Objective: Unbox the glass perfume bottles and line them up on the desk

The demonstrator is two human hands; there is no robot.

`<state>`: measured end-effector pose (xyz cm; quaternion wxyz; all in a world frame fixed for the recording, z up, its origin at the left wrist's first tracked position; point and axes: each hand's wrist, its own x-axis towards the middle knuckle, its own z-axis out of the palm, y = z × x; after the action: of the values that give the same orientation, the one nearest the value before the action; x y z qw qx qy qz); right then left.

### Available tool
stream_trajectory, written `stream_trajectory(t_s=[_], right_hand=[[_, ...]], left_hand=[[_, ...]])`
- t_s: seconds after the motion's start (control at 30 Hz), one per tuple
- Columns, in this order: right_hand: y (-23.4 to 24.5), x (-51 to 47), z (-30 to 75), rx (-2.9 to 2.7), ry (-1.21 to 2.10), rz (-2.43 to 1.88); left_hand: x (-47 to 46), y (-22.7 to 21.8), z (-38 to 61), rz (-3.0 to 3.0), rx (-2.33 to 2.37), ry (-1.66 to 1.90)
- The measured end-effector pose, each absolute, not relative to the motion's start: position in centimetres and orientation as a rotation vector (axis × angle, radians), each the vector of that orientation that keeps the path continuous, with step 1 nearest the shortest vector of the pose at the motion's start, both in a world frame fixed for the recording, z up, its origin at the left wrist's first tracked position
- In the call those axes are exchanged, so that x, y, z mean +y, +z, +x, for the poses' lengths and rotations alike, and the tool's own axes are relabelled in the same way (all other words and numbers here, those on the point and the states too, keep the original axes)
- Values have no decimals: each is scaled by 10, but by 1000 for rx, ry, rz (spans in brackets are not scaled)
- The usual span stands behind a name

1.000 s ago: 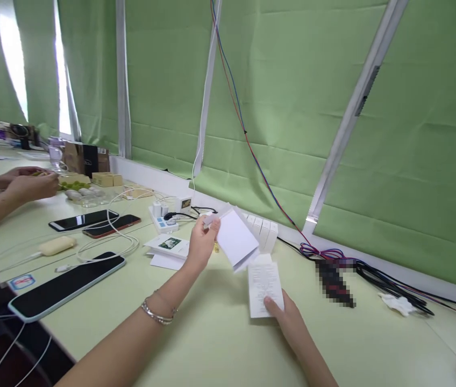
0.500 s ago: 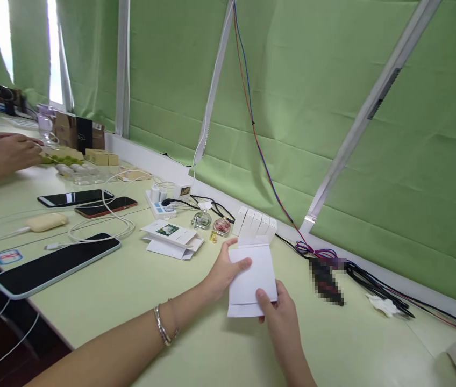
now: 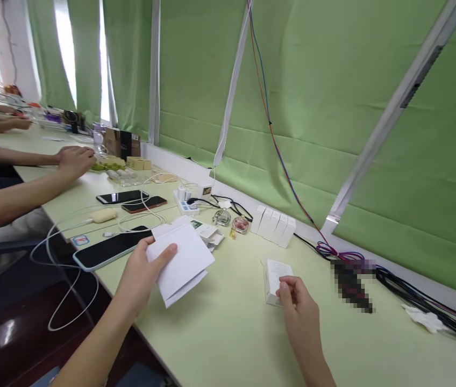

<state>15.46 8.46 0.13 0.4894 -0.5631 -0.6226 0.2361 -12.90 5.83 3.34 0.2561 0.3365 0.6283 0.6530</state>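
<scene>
My left hand [image 3: 141, 274] grips a folded white carton [image 3: 182, 260] of thin card, thumb on top and fingers behind it. The carton is flattened, its lower edge slightly parted. To the right, my right hand [image 3: 300, 303] has its fingers curled at the lower right corner of a small white box [image 3: 278, 271] with faint print. Thumb and fingertips overlap that corner and hide it. Behind my left hand lies another white carton [image 3: 207, 232] with a green picture, partly covered.
A row of small white boxes [image 3: 272, 224] stands by the wall, beside two round glass bottles [image 3: 241, 224] [image 3: 222, 217]. Phones [image 3: 109, 250], a power strip [image 3: 186, 204] and loose cables lie leftward. A co-worker's hands [image 3: 77, 160] are at the far left; black cables [image 3: 413, 298] run right.
My right hand has let go of the folded carton and is now at the small white box, which was out of sight before. My left hand has carried the carton left. The view has turned left.
</scene>
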Motion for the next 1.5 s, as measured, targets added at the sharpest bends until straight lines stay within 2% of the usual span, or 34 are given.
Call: stream_trajectory(t_s=[0.17,0.3,0.37,0.47,0.6,0.7,0.87,1.1,1.27,1.4,1.5], right_hand=[[-6,86,157,-1684,342,-1366],[-15,95,166,-1699,279,-1375],[-17,98,169,-1702,293,-1392],[-17,98,170,-1718,323,-1407],[-15,97,169,-1737,302,-1410],[-19,99,168,-1749,202,-1419],[-31,105,165,-1731,30,-1652],[-35,108,167,-1754,190,-1692],[-34,108,166,-1745,177,-1664],[-35,107,164,-1761,157,-1648],[-36,107,163,-1763,153,-1639]], left_hand=[[64,-4,-157,1223,2475,1431],[67,-11,-168,1491,2914,1111],[68,-10,-168,1812,2822,1017],[71,-10,-169,2179,2438,714],[74,-15,-169,2067,2278,270],[78,-16,-160,1961,2350,159],[95,-15,-135,1645,2630,229],[101,-18,-132,1621,2732,426],[106,-27,-139,1618,2730,521],[105,-17,-143,1711,2739,831],[80,13,-134,2049,2452,1259]])
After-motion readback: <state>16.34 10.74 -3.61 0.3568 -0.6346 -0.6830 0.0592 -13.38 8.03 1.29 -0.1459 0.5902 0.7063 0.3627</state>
